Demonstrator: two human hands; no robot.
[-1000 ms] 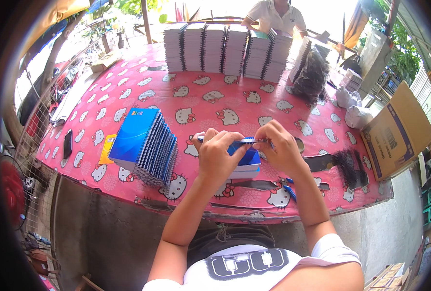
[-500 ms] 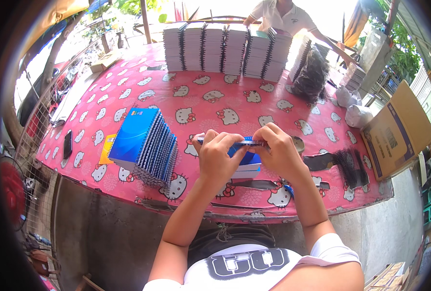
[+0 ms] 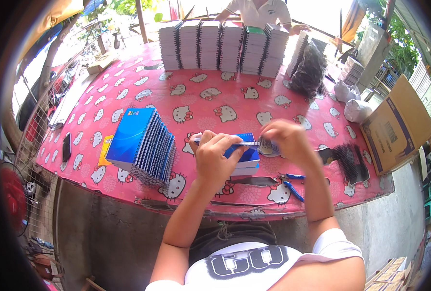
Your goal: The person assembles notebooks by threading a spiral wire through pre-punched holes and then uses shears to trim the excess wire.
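Well, over the pink table (image 3: 196,126) both bare forearms (image 3: 186,213) reach forward, near a small pile of blue books (image 3: 247,165); the right hand (image 3: 284,138), blurred, curls just beside it, its grip impossible to tell; the left hand (image 3: 213,156), knuckles up, clamps a thin notebook (image 3: 249,143) edge-on above the pile

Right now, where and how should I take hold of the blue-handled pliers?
Probably across both blue handles, from above and the near side. The pliers lie on the table with handles splayed rightward; the head is hard to make out. The right forearm passes close on the right, crowding that approach.
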